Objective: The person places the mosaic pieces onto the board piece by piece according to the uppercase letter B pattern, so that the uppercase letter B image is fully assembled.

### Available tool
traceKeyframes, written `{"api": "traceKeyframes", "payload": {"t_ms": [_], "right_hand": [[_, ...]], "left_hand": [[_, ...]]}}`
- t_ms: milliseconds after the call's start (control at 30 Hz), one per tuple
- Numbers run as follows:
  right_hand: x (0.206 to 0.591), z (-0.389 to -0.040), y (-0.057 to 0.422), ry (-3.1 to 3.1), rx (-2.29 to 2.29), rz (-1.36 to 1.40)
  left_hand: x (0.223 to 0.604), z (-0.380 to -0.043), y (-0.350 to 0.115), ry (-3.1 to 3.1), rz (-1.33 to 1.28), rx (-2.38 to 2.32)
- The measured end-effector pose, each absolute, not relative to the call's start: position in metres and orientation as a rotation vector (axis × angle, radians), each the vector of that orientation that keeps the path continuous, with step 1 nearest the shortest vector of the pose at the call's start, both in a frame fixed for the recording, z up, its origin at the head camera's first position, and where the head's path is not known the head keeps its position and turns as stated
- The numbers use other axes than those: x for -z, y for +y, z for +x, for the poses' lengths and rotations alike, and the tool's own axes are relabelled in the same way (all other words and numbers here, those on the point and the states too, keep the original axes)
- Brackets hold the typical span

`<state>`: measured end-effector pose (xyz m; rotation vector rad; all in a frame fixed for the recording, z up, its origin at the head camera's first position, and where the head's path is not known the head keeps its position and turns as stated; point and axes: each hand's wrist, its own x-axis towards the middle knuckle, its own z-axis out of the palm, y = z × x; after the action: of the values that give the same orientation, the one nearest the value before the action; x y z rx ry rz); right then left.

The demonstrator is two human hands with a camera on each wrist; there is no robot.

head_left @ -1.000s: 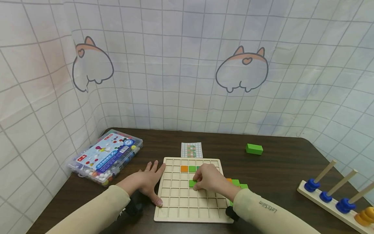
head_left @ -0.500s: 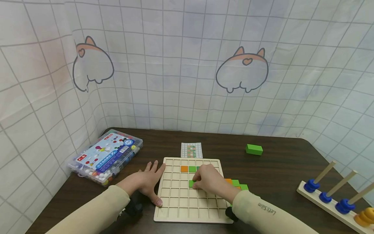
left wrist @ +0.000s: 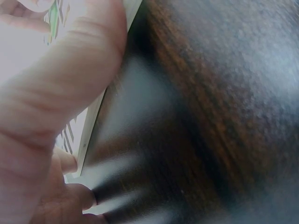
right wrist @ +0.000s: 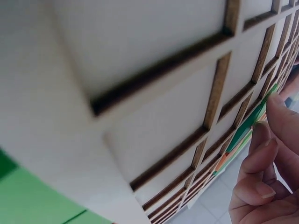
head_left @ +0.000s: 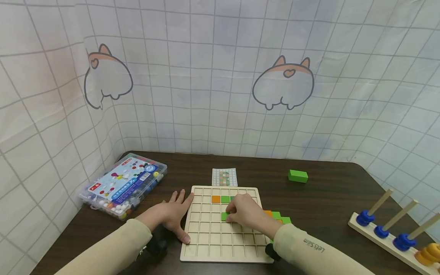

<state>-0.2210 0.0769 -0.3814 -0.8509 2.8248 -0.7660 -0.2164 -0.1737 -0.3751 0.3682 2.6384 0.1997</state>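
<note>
A right hand (head_left: 243, 210) pinched one flat, bright-green tile (head_left: 224, 217) at the middle of one pale wooden grid board (head_left: 214, 239), below one orange tile (head_left: 215, 199); the left hand (head_left: 173, 214), fingers spread, touched the board's edge.

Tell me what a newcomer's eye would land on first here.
Likely the two cartoon animal drawings on the gridded backdrop, above and behind the dark table. Next, the pale board in the foreground, where the left hand is spread at its left edge and the right hand pinches a green tile.
</note>
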Motion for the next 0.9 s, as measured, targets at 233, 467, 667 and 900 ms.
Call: {"api": "traceKeyframes", "payload": {"t_ms": [233, 467, 667, 900], "right_hand": [[0.374, -0.223, 0.090, 2.816, 0.792, -0.786], [0.366, -0.228, 0.121, 2.864, 0.793, -0.539], [0.366, -0.232, 0.161, 2.862, 0.810, -0.490], [0.370, -0.239, 0.203, 2.843, 0.849, -0.481]], "left_hand": [[0.375, -0.217, -0.174, 2.639, 0.377, -0.204], [0.378, -0.219, -0.175, 2.626, 0.376, -0.216], [0.383, -0.223, -0.178, 2.600, 0.378, -0.236], [0.373, -0.217, -0.174, 2.602, 0.362, -0.251]]}}
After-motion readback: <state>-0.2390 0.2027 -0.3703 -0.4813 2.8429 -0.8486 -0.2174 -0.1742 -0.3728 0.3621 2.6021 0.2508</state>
